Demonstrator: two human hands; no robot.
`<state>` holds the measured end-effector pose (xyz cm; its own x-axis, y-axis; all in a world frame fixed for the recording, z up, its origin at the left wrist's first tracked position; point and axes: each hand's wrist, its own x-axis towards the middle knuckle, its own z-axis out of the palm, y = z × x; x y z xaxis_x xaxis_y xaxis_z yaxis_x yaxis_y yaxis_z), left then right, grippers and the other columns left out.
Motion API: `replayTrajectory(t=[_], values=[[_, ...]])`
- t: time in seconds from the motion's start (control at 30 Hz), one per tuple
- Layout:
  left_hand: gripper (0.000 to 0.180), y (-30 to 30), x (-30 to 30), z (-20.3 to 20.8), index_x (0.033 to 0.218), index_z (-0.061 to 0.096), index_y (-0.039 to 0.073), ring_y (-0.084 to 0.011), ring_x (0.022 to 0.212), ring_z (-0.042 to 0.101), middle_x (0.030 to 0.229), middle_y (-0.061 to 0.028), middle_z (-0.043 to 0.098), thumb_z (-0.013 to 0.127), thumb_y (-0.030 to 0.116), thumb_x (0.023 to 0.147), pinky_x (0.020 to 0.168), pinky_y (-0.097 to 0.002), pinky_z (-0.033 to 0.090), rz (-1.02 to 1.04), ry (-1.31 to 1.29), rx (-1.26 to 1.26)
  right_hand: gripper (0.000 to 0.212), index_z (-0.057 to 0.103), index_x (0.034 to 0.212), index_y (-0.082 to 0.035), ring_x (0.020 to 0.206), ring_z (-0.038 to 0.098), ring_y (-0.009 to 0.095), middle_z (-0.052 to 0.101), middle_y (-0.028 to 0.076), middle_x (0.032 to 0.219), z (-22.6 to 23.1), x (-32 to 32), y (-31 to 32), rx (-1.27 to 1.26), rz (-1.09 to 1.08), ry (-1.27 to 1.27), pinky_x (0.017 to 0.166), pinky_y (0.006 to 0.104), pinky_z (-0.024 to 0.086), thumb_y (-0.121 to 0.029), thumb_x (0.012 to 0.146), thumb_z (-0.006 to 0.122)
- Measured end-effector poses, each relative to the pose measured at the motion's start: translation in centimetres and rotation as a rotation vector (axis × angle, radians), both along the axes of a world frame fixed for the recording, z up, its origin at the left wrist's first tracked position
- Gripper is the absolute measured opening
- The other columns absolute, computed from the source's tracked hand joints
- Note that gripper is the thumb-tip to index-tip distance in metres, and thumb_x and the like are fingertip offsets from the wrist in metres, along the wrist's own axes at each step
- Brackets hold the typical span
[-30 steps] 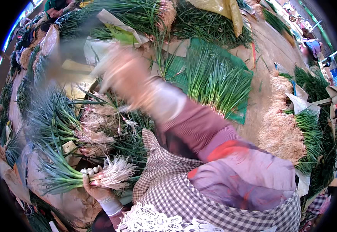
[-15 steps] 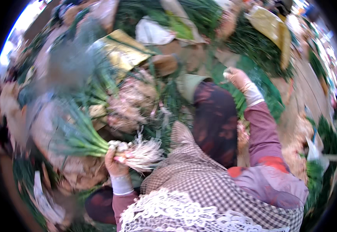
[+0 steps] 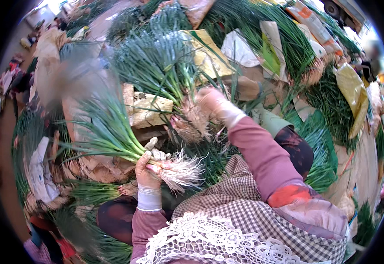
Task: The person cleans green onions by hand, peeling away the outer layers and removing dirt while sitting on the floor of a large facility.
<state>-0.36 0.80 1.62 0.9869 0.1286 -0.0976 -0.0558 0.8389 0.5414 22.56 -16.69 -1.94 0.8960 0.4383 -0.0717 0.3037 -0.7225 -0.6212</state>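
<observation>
My left hand (image 3: 148,172) is closed around a bunch of green onions (image 3: 126,147), just above the roots. Long green leaves fan out to the left, while the white, stringy roots (image 3: 181,172) point right. Pale coverings show on the fingertips. My right hand (image 3: 211,103) reaches across to a heap of green onions (image 3: 163,72) and touches it near its root ends. Blur and the roots hide those fingers, so their grip cannot be made out. Pinkish bulbs and tangled roots (image 3: 189,121) hang at the near side of that heap.
A yellow sack (image 3: 211,57) and a white plastic piece (image 3: 240,48) lie behind the heap. More onions (image 3: 317,154) rest on green sheeting at the right. Brown sacking (image 3: 97,169) is at the left. Farther off, people (image 3: 22,81) sit or stand near other piles.
My right hand has swung left from above the green sheeting to the onion heap. Its small pale item is no longer visible. The left hand keeps its bunch. The view has shifted.
</observation>
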Motion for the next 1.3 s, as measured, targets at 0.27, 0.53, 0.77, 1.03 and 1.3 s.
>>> replayTrajectory(t=[0.27,0.53,0.77,1.03,1.3], values=[[0.027,-1.8,0.4,-0.7,0.097,0.049,-0.007,-0.0246,0.073,0.058,0.088,-0.0184,0.057,0.044,0.012,0.079,0.063,-0.0307,0.050,-0.036,0.260,0.051,0.028,0.054,0.096,-0.005,0.070,0.056,0.017,0.058,0.008,0.078,3.6,-8.9,-1.2,0.486,0.099,0.239,0.064,0.0275,0.045,-0.028,0.083,0.050],[0.025,-3.0,-0.5,-3.2,0.098,0.051,-0.005,-0.0268,0.072,0.060,0.090,-0.0161,0.058,0.046,0.010,0.080,0.060,-0.0342,0.052,-0.133,0.322,0.154,0.046,0.053,0.098,0.000,0.073,0.051,0.016,0.057,0.008,0.076,0.8,-12.8,0.5,0.537,0.200,0.822,0.066,0.0296,0.043,-0.043,0.082,0.047],[0.010,-4.6,-1.2,-1.5,0.079,0.047,0.003,-0.0204,0.072,0.050,0.072,-0.0084,0.049,0.049,0.012,0.078,0.079,-0.0377,0.041,-0.052,0.148,0.008,0.026,0.059,0.085,-0.006,0.077,0.056,0.031,0.059,0.015,0.079,-1.9,-13.0,3.2,-0.189,0.085,0.117,0.067,0.0375,0.044,-0.028,0.078,0.047],[0.034,-2.5,-0.7,-0.4,0.108,0.046,0.000,-0.0203,0.069,0.050,0.071,-0.0058,0.050,0.047,0.019,0.080,0.076,-0.0388,0.042,-0.063,0.087,-0.095,0.030,0.055,0.096,-0.009,0.083,0.056,0.028,0.058,0.014,0.085,1.5,-10.3,0.5,0.077,-0.074,0.094,0.077,0.0349,0.043,-0.033,0.080,0.048],[0.027,-1.2,-0.9,3.2,0.094,0.048,0.001,-0.0213,0.068,0.051,0.064,-0.0059,0.049,0.051,0.019,0.073,0.075,-0.0410,0.043,0.010,-0.305,0.072,0.016,0.061,0.087,-0.007,0.058,0.047,0.006,0.053,-0.003,0.066,3.7,-4.6,-0.3,0.690,-0.193,0.254,0.054,0.0189,0.038,-0.021,0.081,0.054]])
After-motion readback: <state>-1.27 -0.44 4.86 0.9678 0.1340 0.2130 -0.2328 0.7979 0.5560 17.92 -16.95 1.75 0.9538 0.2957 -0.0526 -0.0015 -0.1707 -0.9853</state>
